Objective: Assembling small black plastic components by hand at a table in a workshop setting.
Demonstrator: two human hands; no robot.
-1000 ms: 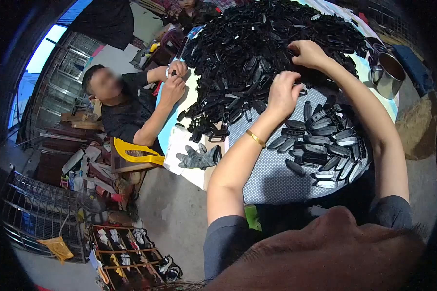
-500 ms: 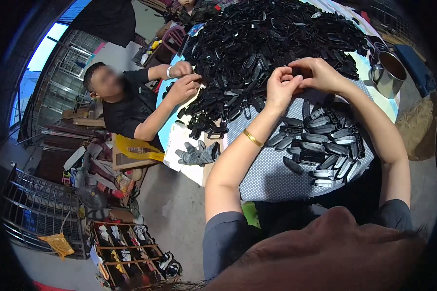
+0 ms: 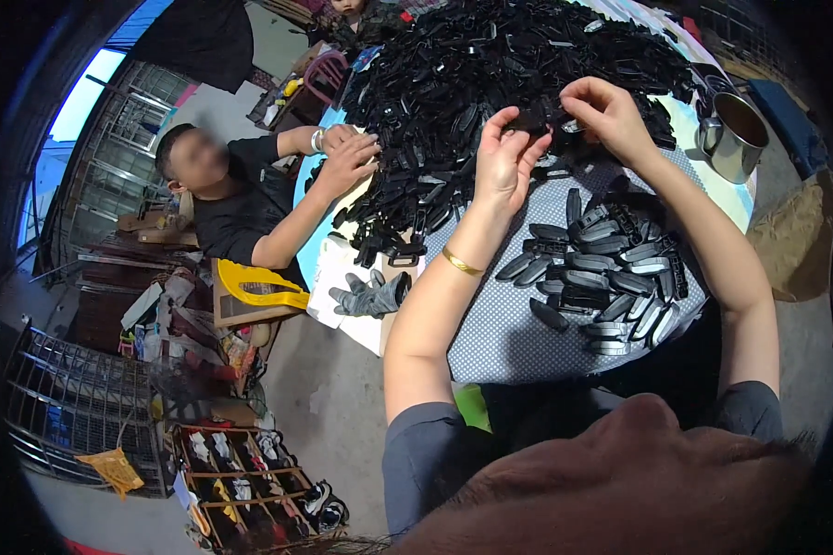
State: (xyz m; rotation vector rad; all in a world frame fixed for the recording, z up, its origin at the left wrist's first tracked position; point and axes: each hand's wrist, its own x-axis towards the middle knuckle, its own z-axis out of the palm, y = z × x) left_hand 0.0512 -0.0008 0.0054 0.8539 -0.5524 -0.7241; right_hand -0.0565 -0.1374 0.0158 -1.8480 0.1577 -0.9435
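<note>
My left hand (image 3: 504, 165) is raised at the near edge of a big heap of black plastic parts (image 3: 491, 69). Between its thumb and fingers is a dark plastic piece (image 3: 531, 118), hard to tell from the heap behind it. My right hand (image 3: 613, 122) is close by on the right, thumb and forefinger pinched at the piece's right end; what exactly they grip is too dark to make out. Below my hands, a smaller group of oblong black and grey plastic parts (image 3: 611, 264) lies on the dotted grey cloth (image 3: 495, 324).
A steel mug (image 3: 739, 139) stands at the table's right edge. Across on the left, another person (image 3: 241, 194) reaches to the heap with both hands. Grey gloves (image 3: 368, 296) lie on white board at the table's left. A shoe rack (image 3: 245, 486) stands on the floor.
My hands have moved apart and slightly up, with the left shifting left and its fingers opening out around the dark piece. The other person's hands have come closer together.
</note>
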